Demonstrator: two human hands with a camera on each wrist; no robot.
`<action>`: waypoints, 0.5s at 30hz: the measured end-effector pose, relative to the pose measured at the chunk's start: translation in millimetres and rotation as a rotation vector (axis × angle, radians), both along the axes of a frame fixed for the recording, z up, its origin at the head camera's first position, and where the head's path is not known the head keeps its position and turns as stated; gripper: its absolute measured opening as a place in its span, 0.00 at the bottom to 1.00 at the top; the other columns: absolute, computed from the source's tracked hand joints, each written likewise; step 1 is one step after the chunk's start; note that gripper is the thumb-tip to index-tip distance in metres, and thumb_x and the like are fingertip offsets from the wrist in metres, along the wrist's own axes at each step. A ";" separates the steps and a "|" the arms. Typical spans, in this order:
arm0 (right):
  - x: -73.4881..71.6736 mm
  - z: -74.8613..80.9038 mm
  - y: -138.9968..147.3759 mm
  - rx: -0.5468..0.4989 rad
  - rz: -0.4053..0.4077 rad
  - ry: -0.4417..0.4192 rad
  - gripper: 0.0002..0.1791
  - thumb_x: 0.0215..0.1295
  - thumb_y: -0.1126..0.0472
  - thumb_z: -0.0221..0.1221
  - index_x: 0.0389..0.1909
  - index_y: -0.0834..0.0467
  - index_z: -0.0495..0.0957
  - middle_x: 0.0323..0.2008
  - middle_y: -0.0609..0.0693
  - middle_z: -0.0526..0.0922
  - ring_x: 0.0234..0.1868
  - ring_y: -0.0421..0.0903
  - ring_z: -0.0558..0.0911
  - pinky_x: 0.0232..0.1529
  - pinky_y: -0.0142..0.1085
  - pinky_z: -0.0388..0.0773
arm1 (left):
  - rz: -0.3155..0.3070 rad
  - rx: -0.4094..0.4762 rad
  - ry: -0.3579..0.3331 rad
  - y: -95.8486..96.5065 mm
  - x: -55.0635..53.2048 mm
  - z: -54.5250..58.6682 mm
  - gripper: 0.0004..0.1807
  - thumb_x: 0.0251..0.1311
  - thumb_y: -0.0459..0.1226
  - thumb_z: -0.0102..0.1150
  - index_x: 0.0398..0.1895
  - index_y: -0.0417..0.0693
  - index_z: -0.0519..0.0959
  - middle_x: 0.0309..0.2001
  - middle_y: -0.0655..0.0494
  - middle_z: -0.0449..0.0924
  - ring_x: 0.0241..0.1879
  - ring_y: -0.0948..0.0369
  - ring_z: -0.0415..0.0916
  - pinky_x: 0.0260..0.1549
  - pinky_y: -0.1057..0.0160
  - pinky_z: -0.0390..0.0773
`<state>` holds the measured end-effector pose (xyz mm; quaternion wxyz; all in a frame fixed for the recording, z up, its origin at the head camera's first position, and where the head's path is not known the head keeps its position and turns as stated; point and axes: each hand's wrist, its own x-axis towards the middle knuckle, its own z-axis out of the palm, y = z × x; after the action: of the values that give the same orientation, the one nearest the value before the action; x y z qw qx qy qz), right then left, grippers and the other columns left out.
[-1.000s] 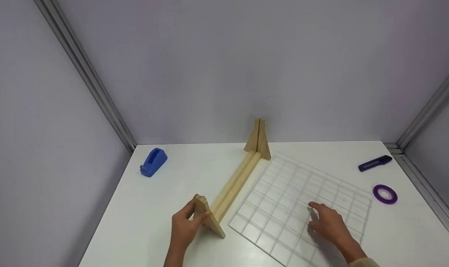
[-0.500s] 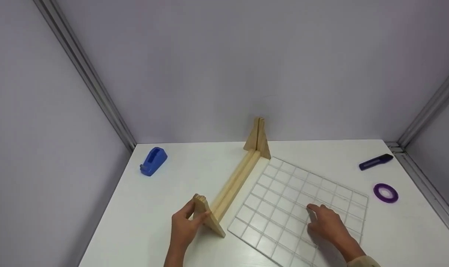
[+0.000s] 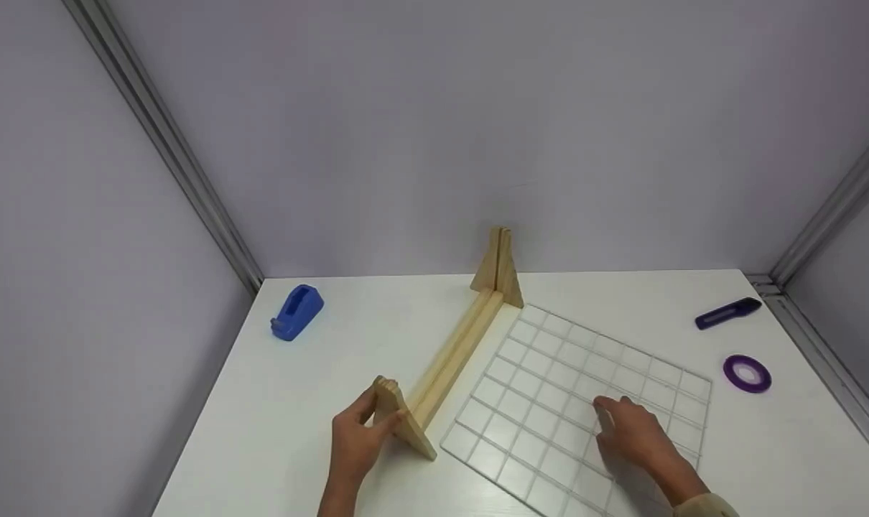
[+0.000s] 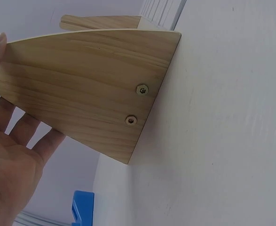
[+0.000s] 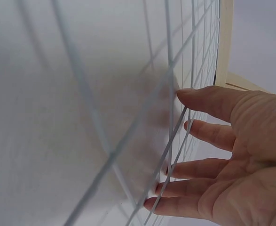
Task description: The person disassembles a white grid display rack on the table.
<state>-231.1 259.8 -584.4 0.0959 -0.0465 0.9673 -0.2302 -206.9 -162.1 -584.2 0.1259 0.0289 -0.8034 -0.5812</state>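
A wooden stand [image 3: 457, 352], two triangular end pieces joined by a grooved bar, rests on the white table. My left hand [image 3: 357, 439] grips its near end piece [image 4: 88, 80], thumb on one edge and fingers on the other. Two bolt heads show low on that piece in the left wrist view. To the right of the stand, a white wire grid panel [image 3: 510, 388] lies flat, its far corner by the stand's far end piece [image 3: 506, 276]. My right hand [image 3: 634, 431] is over the grid, with fairly straight fingers and the fingertips [image 5: 185, 95] at its wires.
A blue tape dispenser [image 3: 297, 314] stands at the back left of the table. On the right lie a dark utility knife [image 3: 727, 314] and, nearer, a purple ring-shaped roll [image 3: 747, 374]. Grey walls [image 3: 406, 143] enclose the back and sides.
The wire grid, blurred a second ago, has shifted slightly, its far corner towards me, and now lies still. My left hand and the stand have hardly moved; my right hand stays over the grid.
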 end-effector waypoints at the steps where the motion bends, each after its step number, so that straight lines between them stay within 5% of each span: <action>1: 0.0 -0.2 0.1 0.000 0.002 -0.001 0.32 0.57 0.67 0.67 0.65 0.66 0.74 0.63 0.76 0.73 0.65 0.79 0.69 0.62 0.71 0.69 | 0.000 -0.001 0.001 0.0 0.1 -0.2 0.37 0.53 0.45 0.77 0.65 0.42 0.77 0.63 0.48 0.81 0.67 0.48 0.75 0.67 0.46 0.73; 15: 1.4 0.8 4.6 0.009 0.067 -0.016 0.31 0.62 0.66 0.65 0.67 0.67 0.71 0.65 0.76 0.70 0.67 0.82 0.64 0.65 0.73 0.64 | 0.006 0.042 -0.027 1.3 3.2 2.1 0.38 0.51 0.47 0.78 0.66 0.43 0.77 0.64 0.50 0.79 0.69 0.50 0.73 0.70 0.46 0.70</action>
<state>-229.7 264.4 -583.6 0.1115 -0.0765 0.9654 -0.2229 -203.8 -160.8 -582.1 0.1162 0.0418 -0.7925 -0.5972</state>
